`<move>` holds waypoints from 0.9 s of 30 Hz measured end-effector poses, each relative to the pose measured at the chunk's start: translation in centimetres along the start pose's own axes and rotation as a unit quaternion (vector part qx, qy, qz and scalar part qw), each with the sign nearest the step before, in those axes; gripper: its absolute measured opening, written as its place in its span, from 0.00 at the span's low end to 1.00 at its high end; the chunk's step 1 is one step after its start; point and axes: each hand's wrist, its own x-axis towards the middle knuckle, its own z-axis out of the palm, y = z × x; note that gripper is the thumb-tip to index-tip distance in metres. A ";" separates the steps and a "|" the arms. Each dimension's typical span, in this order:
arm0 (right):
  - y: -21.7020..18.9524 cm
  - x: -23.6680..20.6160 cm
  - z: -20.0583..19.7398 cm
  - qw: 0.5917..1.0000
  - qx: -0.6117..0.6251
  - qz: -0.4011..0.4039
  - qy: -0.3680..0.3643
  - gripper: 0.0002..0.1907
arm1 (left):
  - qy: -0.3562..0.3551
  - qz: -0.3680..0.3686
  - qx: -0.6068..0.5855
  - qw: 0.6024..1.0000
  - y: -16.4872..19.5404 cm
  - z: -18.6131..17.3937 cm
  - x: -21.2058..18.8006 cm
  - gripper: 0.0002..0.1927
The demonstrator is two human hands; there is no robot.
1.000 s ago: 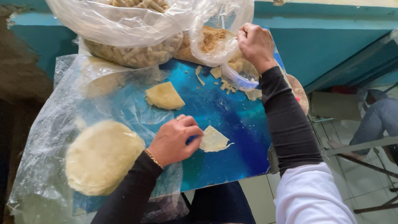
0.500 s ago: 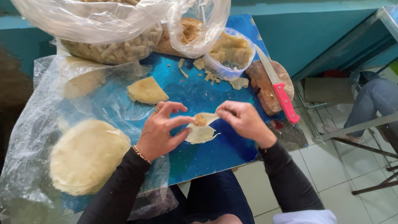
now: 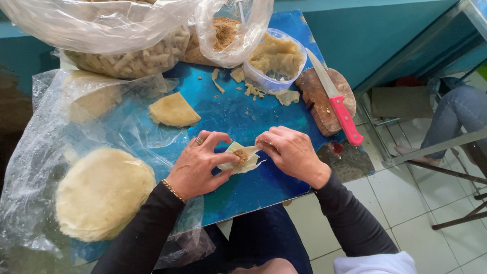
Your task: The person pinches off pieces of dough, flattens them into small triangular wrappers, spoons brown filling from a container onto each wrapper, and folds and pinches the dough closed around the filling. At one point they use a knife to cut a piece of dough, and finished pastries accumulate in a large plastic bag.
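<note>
1. At the far left we see a round stack of pale wrappers [image 3: 103, 194] lying under a clear plastic sheet [image 3: 46, 131], well apart from both hands and off to the left hand's outer side.
2. Our left hand [image 3: 196, 165] rests on the blue board [image 3: 234, 114], fingers curled and partly closed, thumb and forefinger pinching the left edge of the small wrapper piece [image 3: 242, 158].
3. That wrapper piece lies between the two hands, touching both, with a dab of brown filling at its middle. Its long axis runs roughly left to right, from one hand to the other, so neither hand is clearly nearer.
4. Our right hand [image 3: 291, 154] is bent over the right edge, fingertips drawn together on the piece; how tightly, we cannot tell.
5. Further right, beyond the hands, a red-handled knife [image 3: 334, 102] lies on a wooden block [image 3: 322, 103], untouched.
</note>
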 end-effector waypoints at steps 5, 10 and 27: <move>-0.1 0.1 0.1 1.000 -0.003 0.000 -0.001 0.04 | -0.004 0.017 0.001 1.000 0.2 0.4 0.2 0.18; 0.1 0.0 0.1 1.000 -0.003 -0.005 0.002 0.04 | -0.004 0.017 -0.002 1.000 0.0 0.2 0.0 0.16; 0.3 0.6 -0.7 1.000 -0.019 -0.023 0.004 0.04 | 0.002 0.010 0.018 1.000 0.0 -0.3 0.2 0.12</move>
